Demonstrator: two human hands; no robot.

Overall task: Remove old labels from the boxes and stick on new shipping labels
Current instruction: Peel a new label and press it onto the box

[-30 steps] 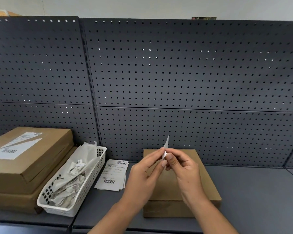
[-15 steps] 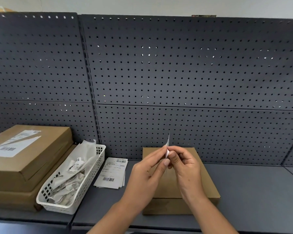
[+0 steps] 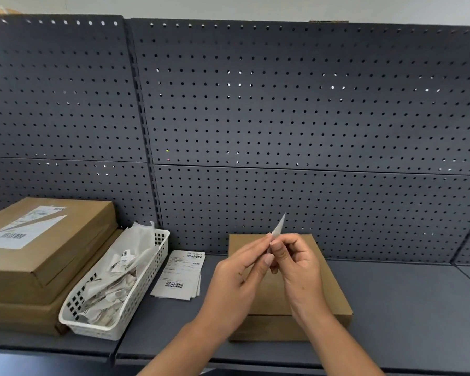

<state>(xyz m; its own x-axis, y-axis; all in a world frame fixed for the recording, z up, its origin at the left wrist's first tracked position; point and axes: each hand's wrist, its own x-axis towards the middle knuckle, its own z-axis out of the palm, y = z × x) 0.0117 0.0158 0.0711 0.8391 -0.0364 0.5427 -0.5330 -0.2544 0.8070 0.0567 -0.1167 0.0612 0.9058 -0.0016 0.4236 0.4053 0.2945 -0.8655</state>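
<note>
The pegboard (image 3: 310,118) is dark grey, dotted with an even grid of small holes. The shelf (image 3: 404,308) is plain dark grey. The box (image 3: 334,302) and the stacked boxes (image 3: 73,256) are plain brown. The basket (image 3: 114,325) is white with a square lattice. The label sheets (image 3: 179,275) are white with black barcodes, and the paper slip (image 3: 279,226) is white.

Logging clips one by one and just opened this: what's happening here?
A person pinches a small white label between the fingers of the left hand and right hand, above a plain brown box. Printed labels lie to its left, beside a white basket of paper scraps. A labelled box sits at far left.
</note>
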